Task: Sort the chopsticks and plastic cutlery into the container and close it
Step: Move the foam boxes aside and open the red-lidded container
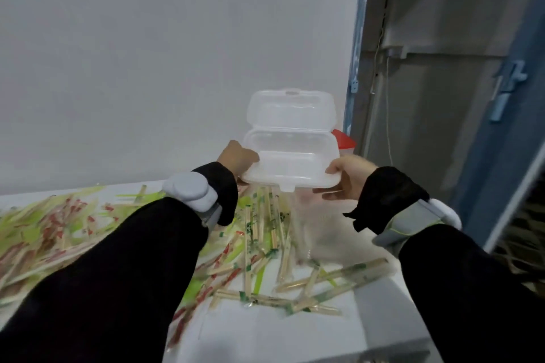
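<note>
Head view. Held up above a white table: a clear, rectangular plastic clamshell container, lid hinged open and standing upright behind the tray, a small latch tab at the tray's front edge. Nothing visible inside the tray. Gripped at its left end by the left hand, fingers curled under the rim and thumb over it; pinched at its front right corner by the right hand, thumb on top of the rim and fingers beneath. Black sleeves on both arms, with a pale grey wrist-worn device on the left and a grey strap with a white unit on the right.

Scattered across the table below — a wide litter of wooden chopsticks in clear wrappers with green printing, thickest under the container and toward the near right edge. Farther left, wrapped chopsticks with red printing mixed with light green strips, blurred and hard to separate. Just behind the container's right end, partly hidden, a red-lidded object. Plain white wall behind; blue door frame to the right.
</note>
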The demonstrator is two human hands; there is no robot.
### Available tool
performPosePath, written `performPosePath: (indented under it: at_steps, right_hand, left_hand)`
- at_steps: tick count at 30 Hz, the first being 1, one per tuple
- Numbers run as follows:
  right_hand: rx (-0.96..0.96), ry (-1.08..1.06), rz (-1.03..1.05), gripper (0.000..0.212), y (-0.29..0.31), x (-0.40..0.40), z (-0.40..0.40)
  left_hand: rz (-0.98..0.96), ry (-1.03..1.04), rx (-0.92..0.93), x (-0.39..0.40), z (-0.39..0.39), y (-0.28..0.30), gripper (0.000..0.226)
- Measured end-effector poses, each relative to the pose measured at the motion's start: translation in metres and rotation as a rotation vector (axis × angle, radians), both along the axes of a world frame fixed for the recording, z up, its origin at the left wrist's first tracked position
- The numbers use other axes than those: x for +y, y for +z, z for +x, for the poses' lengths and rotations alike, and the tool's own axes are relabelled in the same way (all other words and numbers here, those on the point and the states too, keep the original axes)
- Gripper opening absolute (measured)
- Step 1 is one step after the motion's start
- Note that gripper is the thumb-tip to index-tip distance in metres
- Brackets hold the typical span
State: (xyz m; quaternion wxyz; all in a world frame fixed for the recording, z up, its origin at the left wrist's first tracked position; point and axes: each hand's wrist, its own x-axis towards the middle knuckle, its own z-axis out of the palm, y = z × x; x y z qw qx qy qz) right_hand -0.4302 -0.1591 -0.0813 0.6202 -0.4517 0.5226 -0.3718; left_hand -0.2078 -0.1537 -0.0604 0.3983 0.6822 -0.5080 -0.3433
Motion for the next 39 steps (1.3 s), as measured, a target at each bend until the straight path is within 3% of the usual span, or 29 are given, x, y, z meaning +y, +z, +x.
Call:
performPosePath:
  at_steps: [3, 9, 13, 16, 19, 21, 26, 29, 31, 34, 37, 39]
  right_hand:
    - [0.257, 0.019, 0.023, 0.022, 0.000, 0.000, -0.032]
    - [0.578, -0.033, 0.120, 0.004, -0.022, -0.001, -0.088]
    - [0.761, -0.005, 0.097, 0.021, -0.042, -0.001, -0.083]
    - [0.864, 0.053, 0.047, 0.037, -0.052, -0.004, -0.070]
    - [0.907, 0.132, 0.015, 0.018, -0.052, -0.003, -0.066]
    - [0.874, 0.143, 0.040, 0.010, -0.049, -0.002, -0.067]
    - [0.514, 0.089, 0.110, 0.035, -0.045, 0.003, -0.076]
    - [0.106, 0.071, 0.109, 0.021, -0.033, 0.012, -0.080]
    - [-0.032, 0.035, 0.048, 0.030, -0.028, 0.007, -0.090]
    - [-0.041, -0.027, -0.013, 0.045, -0.021, 0.005, -0.112]
    - [-0.032, -0.061, 0.009, 0.043, -0.027, 0.016, -0.146]
    - [-0.030, -0.066, 0.046, 0.047, -0.036, 0.027, -0.168]
  left_hand:
    - [0.006, -0.085, 0.003, 0.006, -0.033, -0.005, 0.038]
    - [0.138, -0.093, -0.011, 0.020, -0.112, -0.045, 0.046]
    - [0.217, 0.055, -0.290, 0.023, -0.125, -0.071, 0.057]
    - [0.248, 0.111, -0.219, 0.026, -0.126, -0.077, 0.065]
    - [0.233, 0.099, -0.164, 0.025, -0.120, -0.081, 0.070]
    - [0.235, 0.015, -0.172, 0.024, -0.112, -0.080, 0.082]
    - [0.204, -0.025, 0.067, 0.026, -0.094, -0.052, 0.105]
    - [0.162, -0.021, 0.046, 0.032, -0.098, -0.031, 0.092]
    - [0.122, -0.048, -0.022, 0.035, -0.107, -0.019, 0.084]
    - [0.034, -0.147, -0.096, 0.043, -0.131, -0.011, 0.082]
    - [0.004, -0.242, -0.097, 0.049, -0.160, -0.019, 0.085]
    - [-0.007, -0.311, -0.071, 0.052, -0.176, -0.033, 0.074]
